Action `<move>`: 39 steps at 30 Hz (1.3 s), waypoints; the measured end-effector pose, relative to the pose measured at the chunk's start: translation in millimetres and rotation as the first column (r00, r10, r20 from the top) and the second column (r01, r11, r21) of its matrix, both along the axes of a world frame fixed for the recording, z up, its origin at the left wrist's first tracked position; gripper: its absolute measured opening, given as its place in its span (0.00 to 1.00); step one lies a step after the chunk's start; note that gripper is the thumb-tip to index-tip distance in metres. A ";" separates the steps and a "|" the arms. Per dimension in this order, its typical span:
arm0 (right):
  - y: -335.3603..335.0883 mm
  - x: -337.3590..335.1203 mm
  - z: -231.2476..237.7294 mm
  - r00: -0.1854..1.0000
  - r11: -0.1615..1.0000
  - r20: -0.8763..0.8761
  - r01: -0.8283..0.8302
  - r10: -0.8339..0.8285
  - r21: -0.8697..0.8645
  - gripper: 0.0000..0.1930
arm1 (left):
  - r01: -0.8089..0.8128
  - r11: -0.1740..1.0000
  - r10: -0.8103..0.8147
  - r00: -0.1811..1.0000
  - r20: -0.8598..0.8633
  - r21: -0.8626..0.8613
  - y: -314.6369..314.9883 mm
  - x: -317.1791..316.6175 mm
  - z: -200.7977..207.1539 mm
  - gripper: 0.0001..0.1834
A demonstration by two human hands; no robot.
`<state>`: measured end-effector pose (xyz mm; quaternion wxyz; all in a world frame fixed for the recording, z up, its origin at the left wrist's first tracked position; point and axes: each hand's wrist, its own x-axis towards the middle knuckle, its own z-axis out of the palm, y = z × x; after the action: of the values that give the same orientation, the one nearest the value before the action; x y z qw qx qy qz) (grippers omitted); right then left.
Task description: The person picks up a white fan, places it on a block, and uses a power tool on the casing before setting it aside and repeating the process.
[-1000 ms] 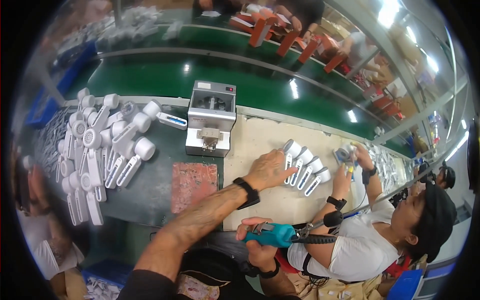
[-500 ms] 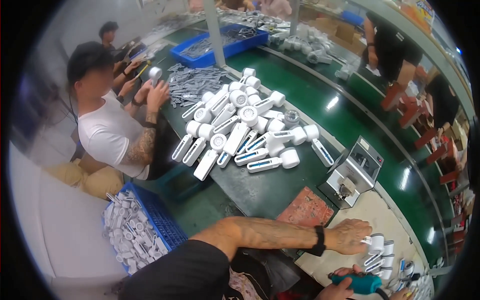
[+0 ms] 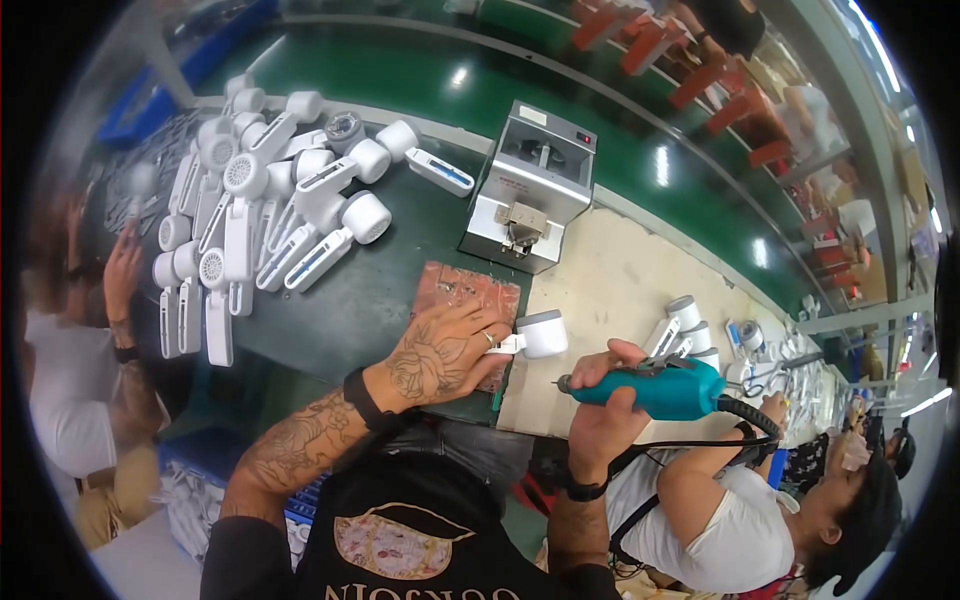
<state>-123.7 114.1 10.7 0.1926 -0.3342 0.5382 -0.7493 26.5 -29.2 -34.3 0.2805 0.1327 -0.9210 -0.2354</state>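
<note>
My left hand [image 3: 440, 352] is closed round the handle of a white handheld unit [image 3: 543, 334] with a cylindrical, grey-rimmed head. The hand rests over a worn red mat [image 3: 445, 285], covering most of the unit's handle. My right hand [image 3: 604, 418] grips a teal electric screwdriver [image 3: 660, 390], held level with its bit pointing left, just below and right of the unit's head. Bit and unit are apart. A cord runs from the screwdriver's right end.
Beyond the mat stands a metal box-shaped machine [image 3: 530, 190]. Many white units [image 3: 240, 230] are heaped at left on the dark bench [image 3: 380, 285]. More units [image 3: 685, 315] lie on the pale board [image 3: 600, 275]. Co-workers sit close on both sides. A green conveyor [image 3: 400, 75] runs behind.
My view has turned right. My left hand has come back from the row of units at the right to the red mat, a unit now in it. My right hand has raised the screwdriver beside it.
</note>
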 end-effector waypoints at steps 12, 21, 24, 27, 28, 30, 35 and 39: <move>-117.9 -13.1 25.5 0.986 0.976 -0.128 -0.131 0.110 -0.172 0.30 | -0.027 0.995 0.021 0.998 0.063 0.097 -23.9 -5.1 2.1 0.22; -173.3 -20.2 5.0 0.982 0.985 -0.138 -0.144 0.129 -0.100 0.16 | -0.025 1.000 0.024 0.998 0.050 0.016 -18.4 4.6 -8.5 0.30; -171.8 -18.9 2.0 0.984 0.979 -0.049 -0.173 0.169 -0.109 0.14 | -0.024 0.994 0.020 0.999 0.041 0.105 -17.9 -0.3 -16.9 0.28; -164.6 -13.3 5.8 0.972 0.974 -0.089 -0.222 0.218 -0.039 0.15 | -0.062 0.997 0.057 0.992 0.110 0.044 -18.3 7.2 -5.0 0.30; -155.8 -10.6 9.1 0.974 0.976 -0.086 -0.215 0.211 -0.033 0.15 | -0.055 0.997 0.049 0.992 0.112 0.050 -18.6 6.3 -6.0 0.30; -128.8 -3.2 13.6 0.988 0.987 0.007 -0.155 0.155 -0.030 0.18 | -0.067 0.998 0.065 0.994 0.093 0.019 -17.9 5.5 -9.3 0.30; -98.8 -6.2 7.1 0.979 0.979 -0.034 -0.204 0.203 -0.024 0.27 | -0.035 0.996 0.029 0.996 0.079 0.076 -19.7 2.6 -16.2 0.29; -97.4 -6.8 1.5 0.980 0.982 -0.065 -0.191 0.190 -0.011 0.28 | -0.032 0.998 0.028 0.997 0.074 0.060 -21.5 1.9 -13.8 0.30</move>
<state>-130.5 16.7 12.2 0.2434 -0.4094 0.5031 -0.7211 28.4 -50.7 -48.1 0.2459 0.1637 -0.9209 -0.2543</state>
